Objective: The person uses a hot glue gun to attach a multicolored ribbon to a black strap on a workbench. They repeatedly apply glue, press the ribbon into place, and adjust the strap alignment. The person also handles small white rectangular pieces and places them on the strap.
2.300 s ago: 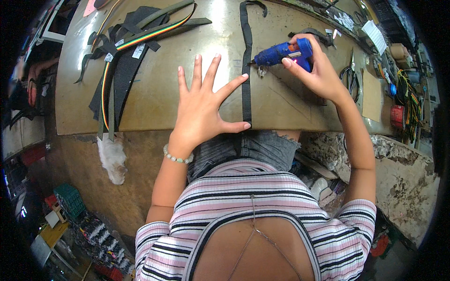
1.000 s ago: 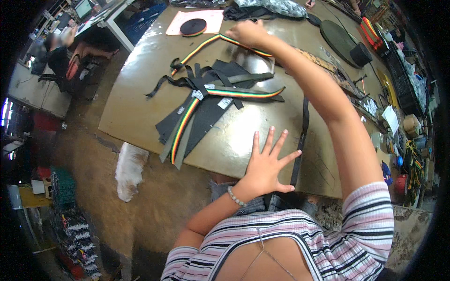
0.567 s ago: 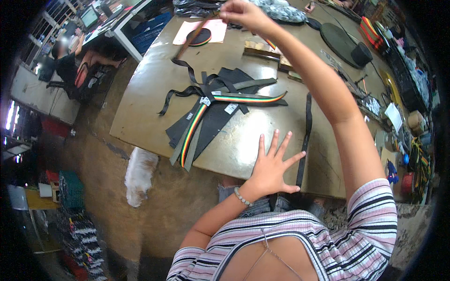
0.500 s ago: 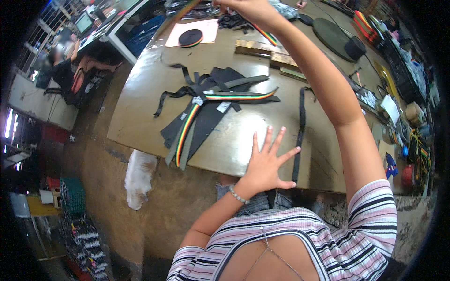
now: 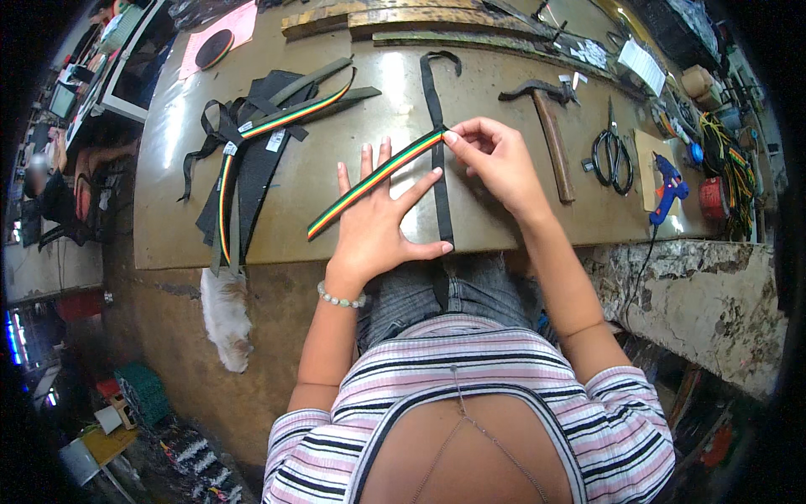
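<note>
My right hand [image 5: 491, 164] pinches one end of a black strap with green, yellow and red stripes [image 5: 336, 212] between thumb and fingertips. This striped strap slants down to the left, across the fingers of my left hand [image 5: 371, 223]. Spread on the table, my left hand has its index fingertip and thumb at the edge of a plain black strap [image 5: 443, 202]. That black strap runs toward my lap under the pinched end; whether the two straps touch there I cannot tell. To the left lies a pile of black straps and panels [image 5: 264, 147], two strips of it striped.
On the table [image 5: 504, 227] to the right are a hammer [image 5: 550, 143], black-handled scissors [image 5: 611, 160] and a blue glue gun [image 5: 667, 189]. Wooden bars [image 5: 403, 21] line the far side. A roll of striped webbing [image 5: 215, 50] rests on pink paper. A white furry thing [image 5: 225, 319] is on the floor.
My right hand has come back from the far side of the table with the striped strap, now across my left hand. My left hand stays spread. The view has shifted.
</note>
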